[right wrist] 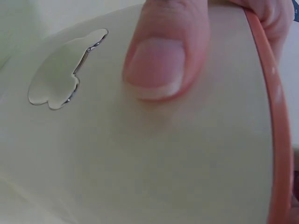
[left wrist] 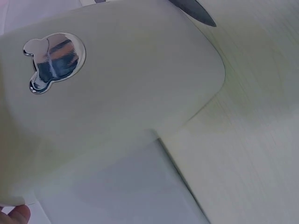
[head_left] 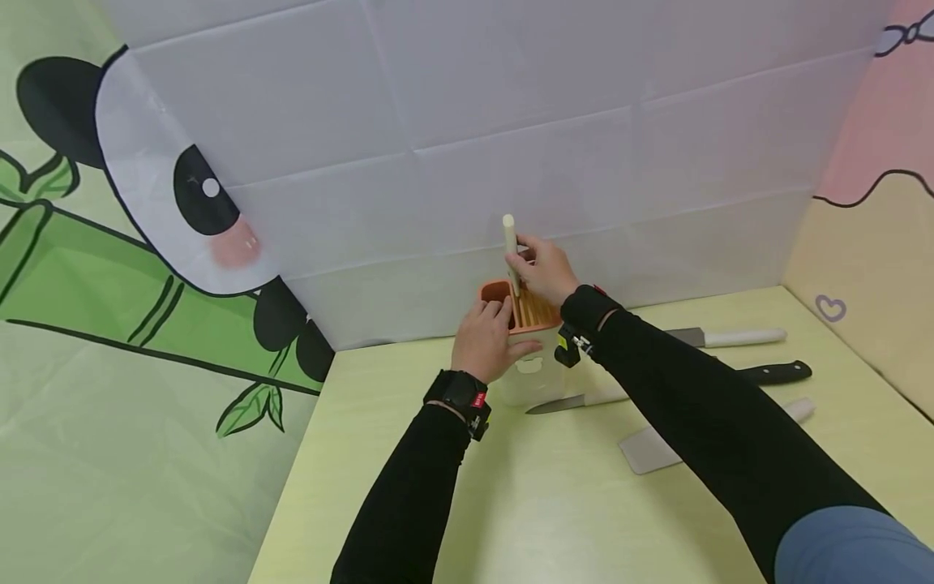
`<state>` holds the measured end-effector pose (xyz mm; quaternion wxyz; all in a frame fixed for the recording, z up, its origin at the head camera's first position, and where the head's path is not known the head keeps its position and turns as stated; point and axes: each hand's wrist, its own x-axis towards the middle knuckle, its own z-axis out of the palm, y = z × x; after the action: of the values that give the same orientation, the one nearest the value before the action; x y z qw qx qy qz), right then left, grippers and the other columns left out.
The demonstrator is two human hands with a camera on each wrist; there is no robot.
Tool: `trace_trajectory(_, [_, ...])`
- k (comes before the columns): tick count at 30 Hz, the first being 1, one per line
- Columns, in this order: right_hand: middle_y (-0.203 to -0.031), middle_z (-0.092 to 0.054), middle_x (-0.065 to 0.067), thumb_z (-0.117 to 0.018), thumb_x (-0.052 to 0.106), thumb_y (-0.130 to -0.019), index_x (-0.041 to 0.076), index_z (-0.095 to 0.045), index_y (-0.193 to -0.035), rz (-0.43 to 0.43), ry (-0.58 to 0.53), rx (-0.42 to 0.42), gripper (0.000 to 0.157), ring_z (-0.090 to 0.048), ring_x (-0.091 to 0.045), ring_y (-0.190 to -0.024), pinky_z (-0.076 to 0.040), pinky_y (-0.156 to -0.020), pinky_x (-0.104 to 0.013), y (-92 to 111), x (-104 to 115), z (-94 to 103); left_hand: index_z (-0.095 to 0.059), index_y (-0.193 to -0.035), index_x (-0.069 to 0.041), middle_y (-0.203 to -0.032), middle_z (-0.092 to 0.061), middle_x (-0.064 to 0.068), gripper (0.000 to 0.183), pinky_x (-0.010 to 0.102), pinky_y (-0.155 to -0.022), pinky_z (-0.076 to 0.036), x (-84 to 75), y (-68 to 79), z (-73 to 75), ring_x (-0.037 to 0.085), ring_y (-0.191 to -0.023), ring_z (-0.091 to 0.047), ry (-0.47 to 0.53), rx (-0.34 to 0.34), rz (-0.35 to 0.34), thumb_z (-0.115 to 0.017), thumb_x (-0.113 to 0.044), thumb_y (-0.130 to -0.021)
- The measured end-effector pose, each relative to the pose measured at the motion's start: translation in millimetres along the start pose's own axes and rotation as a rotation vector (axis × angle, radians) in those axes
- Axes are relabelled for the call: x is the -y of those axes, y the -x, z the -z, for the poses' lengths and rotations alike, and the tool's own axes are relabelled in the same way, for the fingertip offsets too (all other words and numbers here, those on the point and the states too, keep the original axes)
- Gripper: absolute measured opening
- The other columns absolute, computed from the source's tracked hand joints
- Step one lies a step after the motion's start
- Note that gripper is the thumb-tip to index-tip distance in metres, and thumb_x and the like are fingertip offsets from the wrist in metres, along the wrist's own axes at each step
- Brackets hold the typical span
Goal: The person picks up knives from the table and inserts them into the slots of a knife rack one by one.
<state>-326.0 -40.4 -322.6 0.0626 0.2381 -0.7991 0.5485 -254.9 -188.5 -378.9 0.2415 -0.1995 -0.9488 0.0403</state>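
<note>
A cream knife holder with an orange slotted top stands against the back wall. My left hand grips its near left rim, fingers bent over the edge and thumb on the front face. In the right wrist view that thumb presses the cream wall beside the orange rim. My right hand pinches the upright pale handle of a knife above the slots; its blade is mostly hidden. A shiny bear-shaped emblem marks the holder's front.
Right of the holder lie a small knife, a white-handled knife, a black-handled knife and a broad-bladed cleaver, partly behind the right sleeve. The white wall sheet rises close behind the holder.
</note>
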Motion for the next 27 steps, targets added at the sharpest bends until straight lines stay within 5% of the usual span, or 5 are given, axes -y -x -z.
trace_trajectory(27, [-0.116,-0.06,-0.015,-0.054,0.024,-0.097,0.009,-0.042,-0.139,-0.081,0.084,0.03,0.047,-0.057,-0.024,-0.102,-0.051,-0.086,-0.042,3.8,-4.2,-4.2,-0.045,-0.136,-0.002,-0.116,-0.061,0.011,0.092,0.034,-0.096,-0.041,-2.1,1.1,2.4,0.024,-0.106,-0.051,0.002,-0.006,0.001,-0.053,-0.072,-0.078])
